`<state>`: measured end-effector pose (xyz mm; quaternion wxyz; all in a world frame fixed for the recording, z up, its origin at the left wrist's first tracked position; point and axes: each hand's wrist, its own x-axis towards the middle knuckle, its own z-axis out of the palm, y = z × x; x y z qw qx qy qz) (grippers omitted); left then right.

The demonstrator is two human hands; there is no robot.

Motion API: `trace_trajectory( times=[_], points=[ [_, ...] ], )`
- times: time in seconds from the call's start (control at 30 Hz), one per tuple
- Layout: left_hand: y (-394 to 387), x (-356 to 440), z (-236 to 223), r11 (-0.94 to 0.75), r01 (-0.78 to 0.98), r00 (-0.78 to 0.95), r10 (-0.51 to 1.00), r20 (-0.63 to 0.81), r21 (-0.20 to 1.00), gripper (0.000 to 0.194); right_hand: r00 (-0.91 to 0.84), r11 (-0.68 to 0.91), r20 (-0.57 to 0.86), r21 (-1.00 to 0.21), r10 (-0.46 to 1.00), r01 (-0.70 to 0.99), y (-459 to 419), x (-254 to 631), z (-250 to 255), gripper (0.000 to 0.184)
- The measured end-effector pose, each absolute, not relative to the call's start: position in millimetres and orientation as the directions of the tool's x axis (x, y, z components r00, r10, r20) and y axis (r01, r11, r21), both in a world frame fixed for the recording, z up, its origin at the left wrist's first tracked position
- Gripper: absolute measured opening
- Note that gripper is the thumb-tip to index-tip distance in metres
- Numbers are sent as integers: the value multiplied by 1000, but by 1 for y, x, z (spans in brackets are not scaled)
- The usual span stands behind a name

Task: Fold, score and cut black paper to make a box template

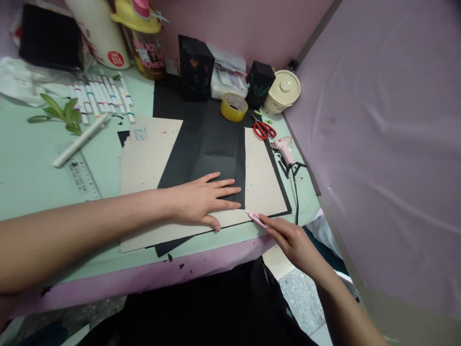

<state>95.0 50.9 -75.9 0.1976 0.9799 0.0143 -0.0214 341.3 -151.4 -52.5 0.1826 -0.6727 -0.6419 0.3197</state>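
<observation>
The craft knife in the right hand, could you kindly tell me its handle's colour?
The craft knife handle is pink; the head view shows it best.

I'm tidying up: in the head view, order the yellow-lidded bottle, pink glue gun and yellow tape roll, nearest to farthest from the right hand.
From the right hand:
1. Pink glue gun, right side.
2. Yellow tape roll, toward the back.
3. Yellow-lidded bottle, back left.

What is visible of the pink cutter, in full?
The pink cutter has a rounded, plastic-looking handle, pale along the middle, and a thin blade showing at the front. The right hand grips and hides its rear. It points leftward, the tip at the near right corner of the black sheet, close to the left hand; contact is unclear.
</observation>
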Motion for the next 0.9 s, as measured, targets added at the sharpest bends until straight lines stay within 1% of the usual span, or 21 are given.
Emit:
trace_trajectory(
  times=[0.17,0.33,0.6,0.73,0.8,0.9],
  points=[
    [51,96,-76,-924,42,998,24,-53,379,69,-10,-114,-184,-650,983,751,-153,336,-51,37],
    [47,95,-77,-923,80,996,55,-77,375,74,17,-120,-169,-620,986,775,-154,330,-51,38],
    [40,93,-81,-921,114,993,100,-57,372,80,19,-132,-183,-630,983,765,-149,324,-51,38],
    [35,94,-79,-916,145,989,121,-86,375,82,22,-134,-181,-633,983,763,-150,322,-50,38],
    [29,95,-78,-911,188,981,156,-115,368,84,22,-131,-180,-627,984,768,-150,322,-50,38],
    [16,96,-77,-891,277,961,247,-128,359,86,27,-130,-175,-608,984,783,-148,321,-50,39]
  ],
)
